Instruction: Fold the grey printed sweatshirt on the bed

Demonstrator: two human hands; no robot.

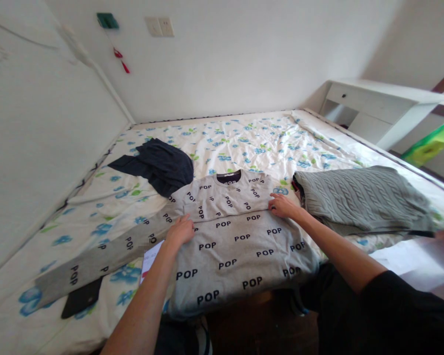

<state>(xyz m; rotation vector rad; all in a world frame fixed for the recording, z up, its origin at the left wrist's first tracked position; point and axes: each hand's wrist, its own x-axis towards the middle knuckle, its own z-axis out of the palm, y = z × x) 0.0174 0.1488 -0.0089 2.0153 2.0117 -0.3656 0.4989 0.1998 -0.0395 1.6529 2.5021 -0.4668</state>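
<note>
Near the bed edge (77,331), sweatshirt (240,261) under both hands (179,231) (283,205)

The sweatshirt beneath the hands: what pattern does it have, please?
The sweatshirt has repeated black POP lettering on grey; head view.

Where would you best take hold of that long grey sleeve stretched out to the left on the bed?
Probably at the cuff of the grey POP sweatshirt sleeve, pinching from above on the near side. The sleeve lies flat and straight on the floral bedding, and its end is well away from the left hand, so that edge looks easy to lift.
</note>
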